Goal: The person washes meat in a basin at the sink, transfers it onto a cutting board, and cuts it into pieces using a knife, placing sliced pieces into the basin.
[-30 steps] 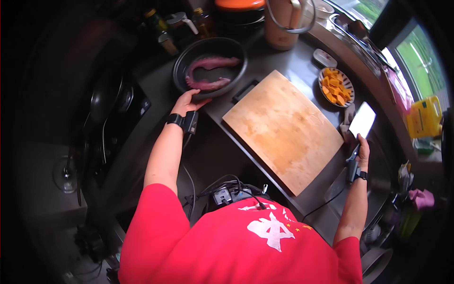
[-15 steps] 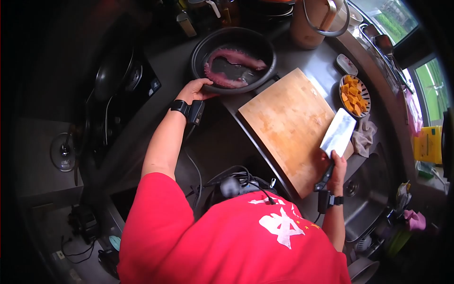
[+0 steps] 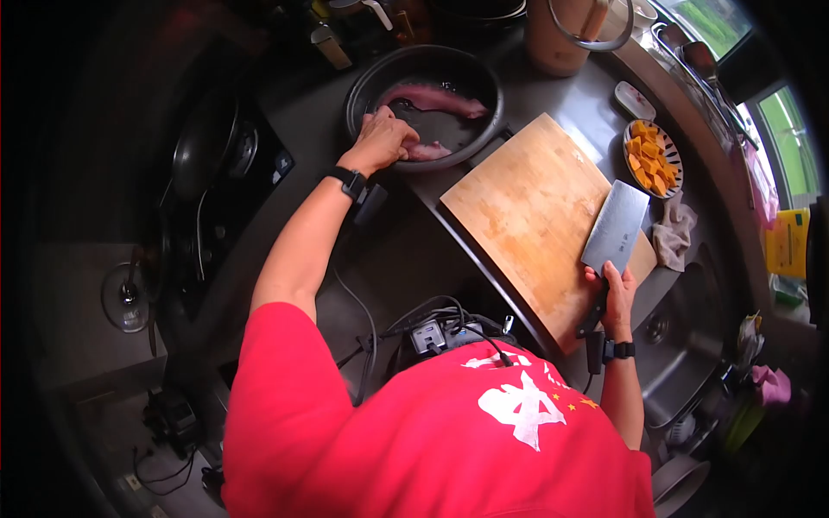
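Observation:
A pink octopus tentacle [image 3: 436, 98] lies curved in a round dark basin [image 3: 493, 86] at the back of the counter. My left hand [image 3: 382, 140] reaches over the basin's near left rim, its fingers curled around the left bend of the tentacle and covering that part. On the right, my right hand [image 3: 617, 298] grips the black handle of a cleaver [image 3: 617, 226]. The cleaver's broad blade points away from me, above the right edge of a wooden cutting board [image 3: 527, 211].
A patterned bowl of orange chunks [image 3: 653, 160], a small white dish [image 3: 635, 101] and a crumpled cloth [image 3: 674, 231] lie right of the board. A metal sink [image 3: 686, 345] is at the right, a brown bucket [image 3: 557, 43] behind. Cables [image 3: 371, 337] hang before me.
My left hand has moved from the basin's rim into it and closed on the tentacle. The cleaver's blade has turned more upright and its flat face shows more.

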### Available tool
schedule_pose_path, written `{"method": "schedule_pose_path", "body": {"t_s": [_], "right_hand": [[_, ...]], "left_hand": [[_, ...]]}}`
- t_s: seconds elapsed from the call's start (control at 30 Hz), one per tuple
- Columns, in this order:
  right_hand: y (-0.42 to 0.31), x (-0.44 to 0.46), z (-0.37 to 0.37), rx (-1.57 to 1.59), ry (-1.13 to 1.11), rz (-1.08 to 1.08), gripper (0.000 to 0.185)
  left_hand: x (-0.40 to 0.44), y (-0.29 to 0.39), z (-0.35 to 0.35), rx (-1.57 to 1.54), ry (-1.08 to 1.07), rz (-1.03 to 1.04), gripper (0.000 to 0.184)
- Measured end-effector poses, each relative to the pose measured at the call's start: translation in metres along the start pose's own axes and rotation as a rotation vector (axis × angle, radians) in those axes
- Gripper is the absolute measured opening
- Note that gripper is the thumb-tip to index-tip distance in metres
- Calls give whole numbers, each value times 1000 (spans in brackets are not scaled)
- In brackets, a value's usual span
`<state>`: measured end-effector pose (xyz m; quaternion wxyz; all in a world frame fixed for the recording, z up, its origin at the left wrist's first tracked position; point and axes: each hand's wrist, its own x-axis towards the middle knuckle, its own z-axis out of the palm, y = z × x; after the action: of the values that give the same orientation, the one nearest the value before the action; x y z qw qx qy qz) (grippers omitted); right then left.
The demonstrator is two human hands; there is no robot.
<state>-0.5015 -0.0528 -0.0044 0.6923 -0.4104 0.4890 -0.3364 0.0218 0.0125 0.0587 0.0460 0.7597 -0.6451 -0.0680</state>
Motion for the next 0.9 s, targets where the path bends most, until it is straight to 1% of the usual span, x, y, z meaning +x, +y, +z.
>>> {"method": "schedule_pose_path", "body": {"t_s": [0.03, 0.07, 0.1, 0.17, 0.3, 0.37, 0.4, 0.47, 0.6, 0.67, 0.7, 0.77, 0.8, 0.83, 0.9], "right_hand": [[0, -1, 0, -8, 3, -6, 24], [0, -1, 0, -9, 6, -6, 24], [-1, -2, 2, -22, 9, -19, 24], [1, -4, 2, -30, 16, -27, 24], [5, -3, 3, -25, 24, -37, 24], [4, -2, 4, -10, 21, -56, 23], [4, -2, 3, -11, 25, -48, 23], [5, -2, 2, -3, 31, -37, 22], [6, -2, 2, -24, 28, -58, 21], [7, -2, 1, -29, 30, -63, 21], [8, -2, 1, -37, 28, -64, 21], [8, -2, 2, -46, 24, -68, 21], [7, -2, 2, -45, 21, -70, 21], [7, -2, 3, -44, 17, -72, 21], [6, -3, 4, -44, 20, -77, 21]], "left_hand": [[5, 1, 1, 71, -127, -6, 35], [11, -1, 0, 48, -205, -8, 42], [13, 0, -2, 48, -206, -5, 42], [16, 3, -5, 133, -278, 35, 53], [23, -2, -1, 224, -319, 57, 46], [27, -3, -4, 256, -369, 93, 36], [28, -6, -1, 261, -370, 98, 36], [26, -14, 2, 143, -340, 84, 33], [31, -22, 8, 102, -319, 78, 26], [39, -31, 16, -132, -339, -11, 24], [45, -40, 23, -130, -340, -7, 24], [54, -56, 33, -340, -292, -34, 24], [55, -56, 32, -360, -243, -35, 22], [56, -54, 31, -360, -242, -34, 22], [59, -47, 29, -311, -163, -85, 23]]}}
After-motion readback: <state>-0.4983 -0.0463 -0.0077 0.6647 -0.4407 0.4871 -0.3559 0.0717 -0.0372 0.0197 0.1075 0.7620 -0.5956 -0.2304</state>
